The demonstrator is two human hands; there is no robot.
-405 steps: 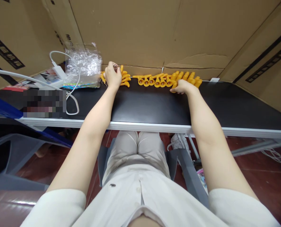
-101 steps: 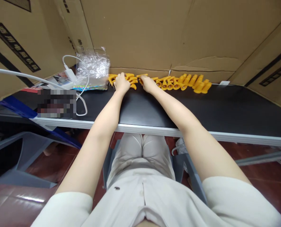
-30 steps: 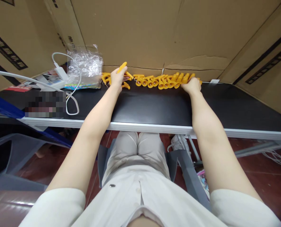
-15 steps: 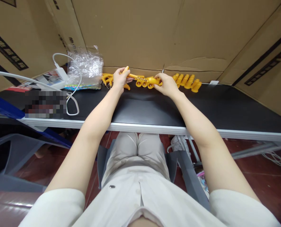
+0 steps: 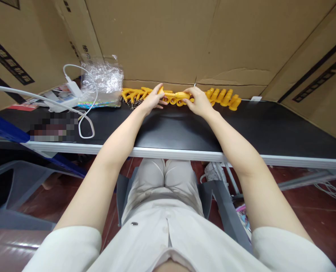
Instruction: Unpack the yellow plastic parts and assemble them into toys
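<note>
My left hand (image 5: 154,100) is closed on a yellow corkscrew handle (image 5: 161,90). My right hand (image 5: 198,100) grips a yellow ribbed sleeve (image 5: 182,95), thumb below and fingers above. The two pieces are in line, end to end between my hands; no bare metal spiral shows between them. Just beneath lie yellow hollow pieces (image 5: 173,101) with round open ends towards me. Left of my left hand, several yellow branched handles (image 5: 134,93) lie in a row with metal spirals (image 5: 134,103) pointing forward to me. Right of my right hand stand several yellow flared sleeves (image 5: 226,98).
A clear plastic bag (image 5: 101,79) lies on colourful packets at the back left. White cables (image 5: 93,121) loop over the black tabletop (image 5: 179,130). Cardboard walls (image 5: 168,41) enclose the back and sides. A small white piece (image 5: 256,99) lies at the back right.
My left hand has moved a little right and down, bringing the handle's spiral end to the sleeve; the spiral between them is no longer visible. My right hand stays nearly in place.
</note>
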